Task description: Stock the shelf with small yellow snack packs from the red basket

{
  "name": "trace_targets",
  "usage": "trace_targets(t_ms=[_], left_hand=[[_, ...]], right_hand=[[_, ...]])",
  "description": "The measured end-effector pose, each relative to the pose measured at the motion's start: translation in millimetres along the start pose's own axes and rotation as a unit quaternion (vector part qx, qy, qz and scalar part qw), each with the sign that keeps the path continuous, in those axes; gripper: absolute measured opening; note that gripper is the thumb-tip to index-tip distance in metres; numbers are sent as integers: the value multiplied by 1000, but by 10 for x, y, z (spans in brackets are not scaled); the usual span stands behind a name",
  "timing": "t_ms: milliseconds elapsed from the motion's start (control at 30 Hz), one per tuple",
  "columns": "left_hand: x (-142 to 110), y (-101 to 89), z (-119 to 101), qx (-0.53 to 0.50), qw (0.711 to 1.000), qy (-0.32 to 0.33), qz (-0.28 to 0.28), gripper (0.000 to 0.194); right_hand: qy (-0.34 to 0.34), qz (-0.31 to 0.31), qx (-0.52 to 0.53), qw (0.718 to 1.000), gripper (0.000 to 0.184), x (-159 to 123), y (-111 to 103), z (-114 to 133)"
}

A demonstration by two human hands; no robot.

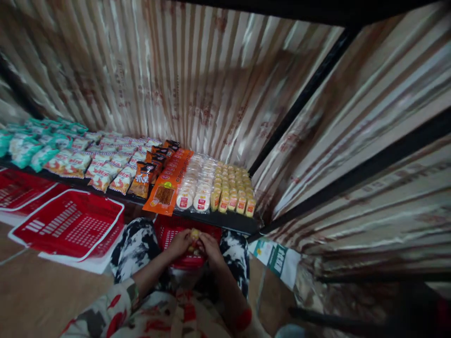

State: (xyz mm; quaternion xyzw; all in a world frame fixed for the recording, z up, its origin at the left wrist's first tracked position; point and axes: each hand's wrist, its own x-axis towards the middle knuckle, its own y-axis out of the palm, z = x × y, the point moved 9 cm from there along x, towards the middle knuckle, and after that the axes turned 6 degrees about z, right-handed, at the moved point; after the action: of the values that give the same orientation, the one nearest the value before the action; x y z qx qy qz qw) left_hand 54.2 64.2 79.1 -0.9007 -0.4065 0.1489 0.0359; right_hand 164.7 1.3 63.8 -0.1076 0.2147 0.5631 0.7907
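My left hand (180, 242) and my right hand (210, 246) meet over a red plastic basket (207, 230) between my knees. Their fingers are closed around a small yellow packaged snack (195, 233), pinched from both sides. Something yellowish and red shows just below it in the basket, too blurred to make out. Straight ahead on the dark shelf (225, 221) stand rows of small yellow snack packs (233, 199), resembling the one in my hands. Beside them lie round white packaged crackers (202, 201).
Farther left on the shelf are an orange flat packet (165, 188), orange-brown bags (141, 180), white bags (100, 171) and teal bags (24, 150). Another red basket (70, 225) rests on the floor at left. A printed sheet (276, 258) lies at right, near black metal bars (317, 188).
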Motion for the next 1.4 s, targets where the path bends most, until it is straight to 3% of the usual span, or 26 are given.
trace_targets(t_ms=[300,667,1067,1267,1400], left_hand=[[-1,-31,-326,-8,1000,-13,18,23],[-12,25,-415,-40,998,-41,-31,22],[39,-69,-595,-76,992,-35,-95,26],[125,-12,-636,-66,992,-27,-106,25],[176,86,-740,-24,994,-23,-109,22]], right_hand=[[-35,-25,127,991,47,-132,-47,156],[-97,40,134,985,47,-113,-63,302],[-182,-17,-3,983,39,-91,-114,485],[-221,-86,-176,955,44,-194,-235,643],[-229,-101,-211,945,48,-265,-335,718]])
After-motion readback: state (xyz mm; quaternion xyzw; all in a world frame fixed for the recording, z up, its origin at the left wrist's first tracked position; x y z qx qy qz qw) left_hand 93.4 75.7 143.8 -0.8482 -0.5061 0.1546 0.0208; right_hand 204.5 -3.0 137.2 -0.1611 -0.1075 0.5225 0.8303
